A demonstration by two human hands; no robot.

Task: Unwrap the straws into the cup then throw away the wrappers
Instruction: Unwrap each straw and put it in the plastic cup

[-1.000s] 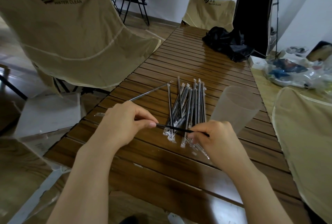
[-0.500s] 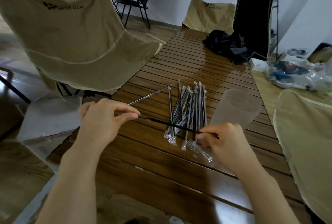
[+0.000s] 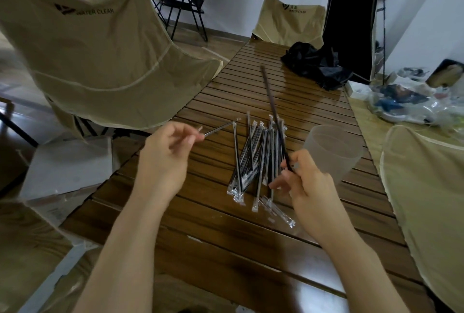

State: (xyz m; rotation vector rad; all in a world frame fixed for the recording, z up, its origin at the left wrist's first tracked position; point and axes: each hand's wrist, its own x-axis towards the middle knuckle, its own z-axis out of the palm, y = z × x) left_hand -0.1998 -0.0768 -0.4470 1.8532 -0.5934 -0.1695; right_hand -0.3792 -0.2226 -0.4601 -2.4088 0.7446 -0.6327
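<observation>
My right hand (image 3: 306, 182) grips the lower end of a bare black straw (image 3: 272, 109), which slants up and away over the table. Just right of that hand stands the frosted plastic cup (image 3: 334, 152), upright, and I see no straw in it. My left hand (image 3: 168, 154) is pinched shut, with the tip of a clear wrapper (image 3: 200, 129) sticking out of the fingers. Between my hands lies a pile of several wrapped straws (image 3: 253, 159). One wrapped straw (image 3: 222, 127) lies apart, just beyond my left fingertips. An empty clear wrapper (image 3: 278, 212) lies near the pile's front end.
The slatted wooden table (image 3: 226, 237) runs away from me. Beige camp chairs stand at the left (image 3: 100, 61), right (image 3: 426, 199) and far end (image 3: 288, 18). A black bag (image 3: 316, 64) lies at the table's far end, plastic bags (image 3: 401, 101) at the right, a cardboard box (image 3: 67, 164) at the left.
The straw has come free of its wrapper. My right hand has swung the straw from lying across to pointing up and away. My left hand has drawn back to the left.
</observation>
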